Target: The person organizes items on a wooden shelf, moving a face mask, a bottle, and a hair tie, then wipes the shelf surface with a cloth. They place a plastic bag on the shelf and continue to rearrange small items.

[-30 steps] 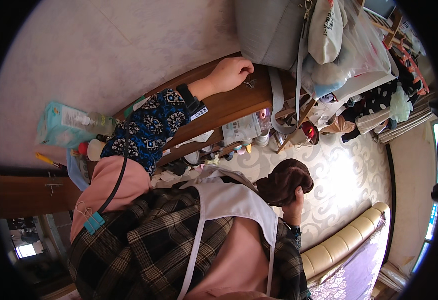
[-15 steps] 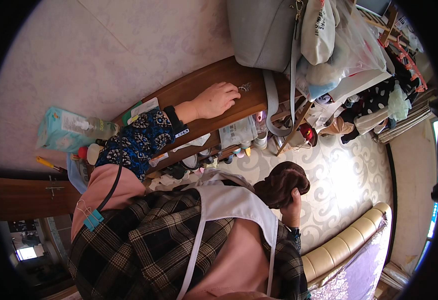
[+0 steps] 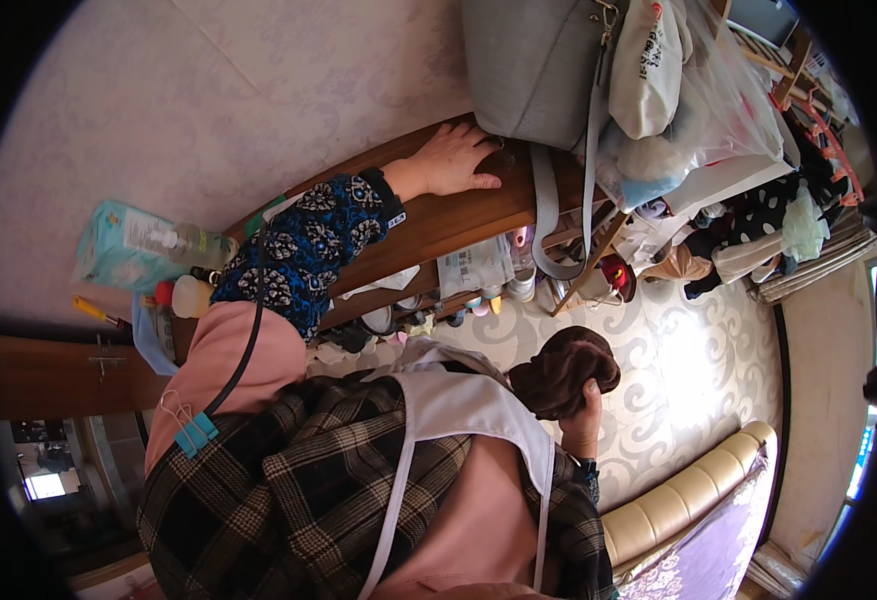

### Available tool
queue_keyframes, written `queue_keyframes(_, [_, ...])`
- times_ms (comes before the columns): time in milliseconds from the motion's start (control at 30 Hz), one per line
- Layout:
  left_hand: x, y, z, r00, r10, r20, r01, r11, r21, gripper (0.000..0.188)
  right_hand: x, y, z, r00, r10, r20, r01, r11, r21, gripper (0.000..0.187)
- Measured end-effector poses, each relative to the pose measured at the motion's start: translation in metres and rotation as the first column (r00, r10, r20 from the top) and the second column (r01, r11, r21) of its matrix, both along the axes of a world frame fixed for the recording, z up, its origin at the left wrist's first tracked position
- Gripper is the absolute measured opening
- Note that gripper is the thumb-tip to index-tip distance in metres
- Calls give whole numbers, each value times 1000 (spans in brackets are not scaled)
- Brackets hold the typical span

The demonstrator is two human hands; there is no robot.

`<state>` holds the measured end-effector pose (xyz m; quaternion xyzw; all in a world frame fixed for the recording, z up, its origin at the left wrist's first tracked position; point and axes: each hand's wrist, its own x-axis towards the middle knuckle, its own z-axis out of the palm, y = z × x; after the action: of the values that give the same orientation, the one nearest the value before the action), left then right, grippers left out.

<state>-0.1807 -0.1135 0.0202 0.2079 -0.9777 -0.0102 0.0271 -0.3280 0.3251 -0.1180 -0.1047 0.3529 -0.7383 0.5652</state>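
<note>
My left hand (image 3: 453, 160) lies palm down with spread fingers on the brown wooden cabinet top (image 3: 424, 228), close to the base of a grey handbag (image 3: 529, 75). By its fingertips is a small silvery thing (image 3: 506, 152), partly hidden and too small to name. Lower right, my right hand (image 3: 585, 418) grips a bunched dark brown cloth (image 3: 564, 370), thumb on its near side, held out over the patterned floor. The bag's grey strap (image 3: 549, 200) hangs down over the cabinet's edge.
Left of my sleeve stand a pump bottle (image 3: 202, 252) and a teal pack (image 3: 124, 245). A white pouch (image 3: 649, 70) and a clear plastic bag (image 3: 709, 110) crowd the cabinet's right end. A tan padded sofa edge (image 3: 694, 480) is at lower right.
My left hand has moved up and slightly right along the wood, its fingers spreading beside the silvery thing and the handbag. My right hand and the brown cloth stay nearly still.
</note>
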Motion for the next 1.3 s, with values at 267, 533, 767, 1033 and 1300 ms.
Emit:
queue_keyframes(267, [-2, 0, -8, 947, -1, -321, -5, 1000, -17, 32, -4, -8, 8, 997, 20, 81, -22, 999, 25, 70])
queue_keyframes(533, [-25, -12, -22, 918, 45, -395, -75, 995, -62, 22, -9, -12, 5, 994, 111, 9, -111, 994, -7, 68])
queue_keyframes(767, [-21, -11, -16, 908, 178, -379, -202, 979, -25, 17, -24, -8, 8, 993, 117, 30, -117, 993, 15, 69])
queue_keyframes(1033, [126, 82, 14, 750, 354, -559, -420, 907, 11, 52, -57, -26, 21, 971, 236, 28, -237, 971, 23, 77])
queue_keyframes(1300, [306, 122, -4, 89, 932, -350, -798, 277, 535, 67, -64, -67, 26, 943, 330, -33, -328, 943, 53, 78])
